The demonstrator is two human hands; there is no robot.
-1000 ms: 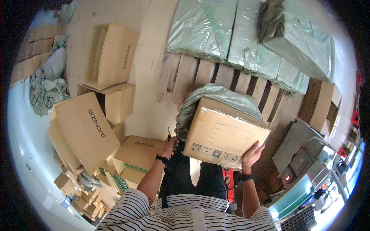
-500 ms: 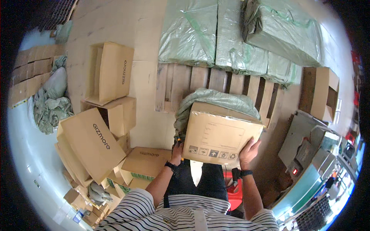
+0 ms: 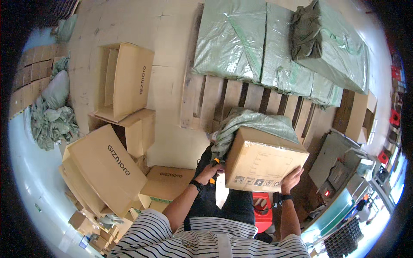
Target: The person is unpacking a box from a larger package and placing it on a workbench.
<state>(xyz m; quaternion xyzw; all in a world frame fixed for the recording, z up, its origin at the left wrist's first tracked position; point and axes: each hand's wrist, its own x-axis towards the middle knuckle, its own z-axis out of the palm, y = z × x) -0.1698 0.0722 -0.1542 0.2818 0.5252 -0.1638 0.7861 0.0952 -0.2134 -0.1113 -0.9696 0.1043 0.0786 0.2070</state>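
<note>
Carton (image 3: 266, 172) shifted rightward in view; now before the pallet (image 3: 213, 96), green sack (image 3: 258, 123) over its far side | left hand (image 3: 209, 173): fingers curled round orange tool (image 3: 216, 161) | right hand (image 3: 292, 179): fingers laid along carton's edge; I'd brace steadily, tool clear of sack

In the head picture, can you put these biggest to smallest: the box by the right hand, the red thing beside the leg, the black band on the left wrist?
1. Box: largest
2. Red thing: partly hidden
3. Black band: smallest
</note>
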